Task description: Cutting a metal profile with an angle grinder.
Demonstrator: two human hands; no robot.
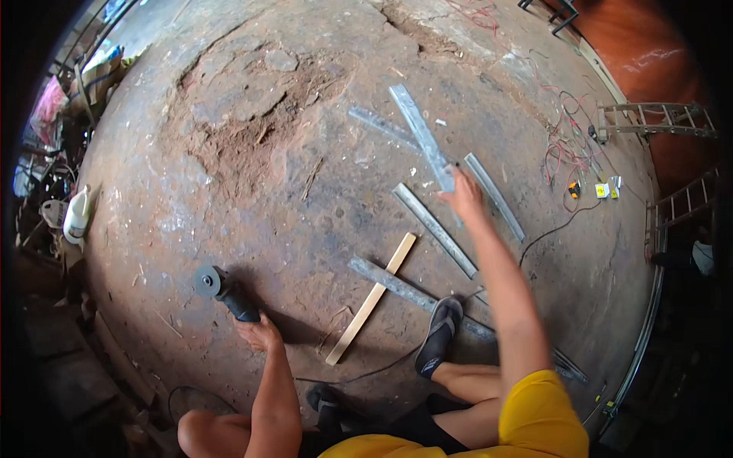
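My left hand point(259, 332) is closed around the handle of a dark angle grinder point(240, 304). The grinder is held off to the left, with its round disc point(207, 281) facing up. Out in front on the right, my right hand point(466, 200) grips the nearer part of a long grey metal channel point(417, 122), thumb over its left side. That channel crosses over another metal strip point(376, 124). Shorter metal channels lie on both sides of my right hand, one channel point(496, 198) to its right and one channel point(435, 231) nearer me.
A wooden strip point(355, 333) lies under a metal channel point(389, 283), whose other end is beneath my sandalled foot point(441, 328). A black cable point(551, 230) crosses the floor. Red wires point(569, 145), a tape measure point(574, 189) and a ladder point(664, 118) are at right; a white jug point(77, 215) stands left.
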